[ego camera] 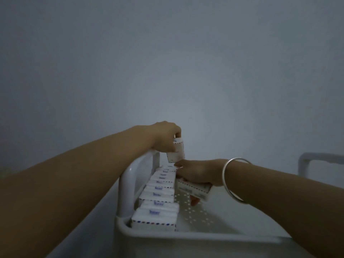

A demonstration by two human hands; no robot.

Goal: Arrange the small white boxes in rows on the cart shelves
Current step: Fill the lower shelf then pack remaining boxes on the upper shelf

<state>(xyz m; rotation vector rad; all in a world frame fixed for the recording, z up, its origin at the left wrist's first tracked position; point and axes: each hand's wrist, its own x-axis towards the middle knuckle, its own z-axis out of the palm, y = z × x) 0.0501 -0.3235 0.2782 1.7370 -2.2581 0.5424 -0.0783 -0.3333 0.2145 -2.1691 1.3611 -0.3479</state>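
A row of several small white boxes (pixel 158 194) with red-and-blue dashed edges runs along the left side of the white cart's top shelf (pixel 197 209). My left hand (pixel 165 135) pinches one small white box (pixel 176 151) upright above the far end of that row. My right hand (pixel 197 173), with a silver bangle on the wrist, grips a couple of similar boxes (pixel 193 189) just right of the row, a little above the perforated shelf floor; its fingertip touches the bottom of the raised box.
The cart's white left handle frame (pixel 130 181) stands beside the row. The shelf's front rim (pixel 186 237) crosses the foreground. A second white handle (pixel 320 161) shows at far right. A plain grey wall fills the background; the light is dim.
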